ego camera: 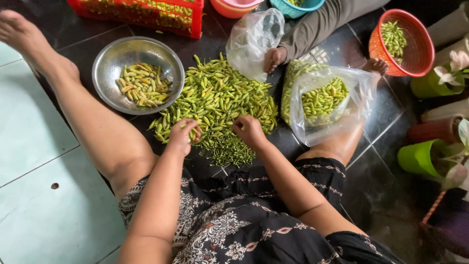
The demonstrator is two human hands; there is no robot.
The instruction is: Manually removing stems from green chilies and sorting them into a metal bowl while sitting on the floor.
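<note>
A fistful of small green chilies (188, 128) is gripped in the closed left hand (181, 138), while a single chili is pinched between the curled fingers of the right hand (249, 131), both at the near edge of the chili pile (220, 98) heaped on the dark floor tiles (351, 49) between the steel bowl (105, 63) and a clear plastic bag (317, 105). The chilies are judged light, smooth and firm yet easily bruised, best taken by the body with the stem left free; a heap of plucked stems (232, 154) lies just below the hands.

A clear plastic bag (322, 102) filled with green chillies is seen on the floor at right. A second clear bag (251, 41), nearly empty and crumpled, is seen behind it.
</note>
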